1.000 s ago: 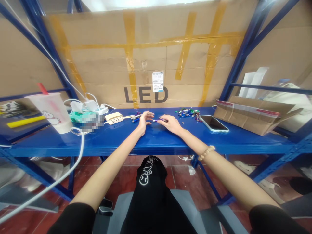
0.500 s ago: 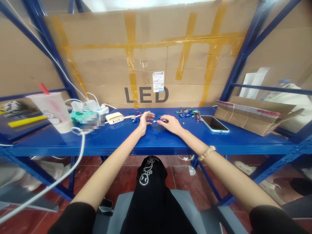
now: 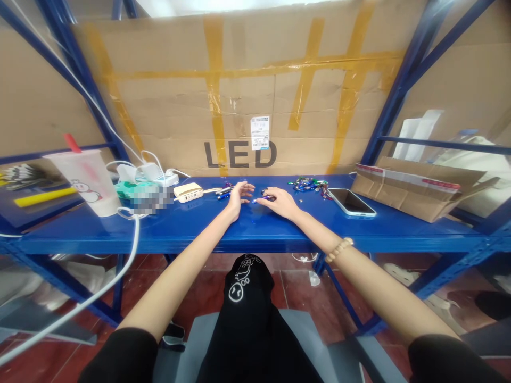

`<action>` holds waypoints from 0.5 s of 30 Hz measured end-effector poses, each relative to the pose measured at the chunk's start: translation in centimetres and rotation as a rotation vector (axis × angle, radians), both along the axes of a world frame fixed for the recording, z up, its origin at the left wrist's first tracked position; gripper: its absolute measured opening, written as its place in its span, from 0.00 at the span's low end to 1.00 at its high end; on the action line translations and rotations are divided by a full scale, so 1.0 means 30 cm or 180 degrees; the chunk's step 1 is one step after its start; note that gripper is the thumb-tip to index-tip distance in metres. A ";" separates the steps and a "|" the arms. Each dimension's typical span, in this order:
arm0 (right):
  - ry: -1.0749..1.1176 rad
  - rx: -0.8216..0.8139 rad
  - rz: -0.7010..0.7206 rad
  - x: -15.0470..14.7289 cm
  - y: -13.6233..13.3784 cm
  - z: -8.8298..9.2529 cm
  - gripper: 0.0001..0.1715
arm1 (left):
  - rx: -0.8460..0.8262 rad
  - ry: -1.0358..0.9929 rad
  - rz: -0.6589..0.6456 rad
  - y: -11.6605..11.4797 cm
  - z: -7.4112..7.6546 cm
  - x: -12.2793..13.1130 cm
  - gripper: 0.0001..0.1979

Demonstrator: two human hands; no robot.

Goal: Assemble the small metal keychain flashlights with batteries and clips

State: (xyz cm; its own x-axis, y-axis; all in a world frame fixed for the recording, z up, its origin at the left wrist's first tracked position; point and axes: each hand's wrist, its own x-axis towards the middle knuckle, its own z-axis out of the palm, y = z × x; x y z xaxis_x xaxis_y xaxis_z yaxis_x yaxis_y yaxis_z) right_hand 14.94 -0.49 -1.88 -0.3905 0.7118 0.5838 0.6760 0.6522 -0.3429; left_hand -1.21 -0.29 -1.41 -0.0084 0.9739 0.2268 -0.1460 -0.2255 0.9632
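My right hand (image 3: 279, 202) rests on the blue shelf (image 3: 255, 229) with its fingers closed on a small purple pen-like piece (image 3: 259, 200), which points left. My left hand (image 3: 238, 194) lies just left of it, fingers spread and open, holding nothing, its fingertips a short way from the piece's tip. A few more small blue and silver pieces (image 3: 223, 192) lie just behind my left hand. A heap of coloured pieces (image 3: 307, 185) sits to the right of my right hand.
A phone (image 3: 351, 202) lies face up right of the heap, with a flattened cardboard box (image 3: 419, 186) beyond it. On the left stand a plastic cup (image 3: 85, 181), a tissue pack, chargers with white cables and a beige power bank (image 3: 187, 192). A large taped cardboard sheet (image 3: 247, 90) forms the back.
Almost nothing has moved. The purple piece in my right hand has tilted slightly and both hands stay in place on the shelf.
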 end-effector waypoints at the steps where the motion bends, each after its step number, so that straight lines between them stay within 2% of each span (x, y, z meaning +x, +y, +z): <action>1: -0.0022 0.0001 0.0010 0.000 0.001 0.000 0.19 | 0.0001 0.0001 0.0001 -0.001 0.000 0.001 0.16; 11: -0.0093 0.0053 0.0003 0.001 0.015 -0.011 0.20 | -0.0051 -0.0007 0.0017 0.004 -0.003 0.003 0.16; 15: -0.0077 -0.0024 0.0045 0.000 0.012 -0.009 0.17 | -0.0046 -0.0005 -0.0015 0.004 -0.002 0.003 0.16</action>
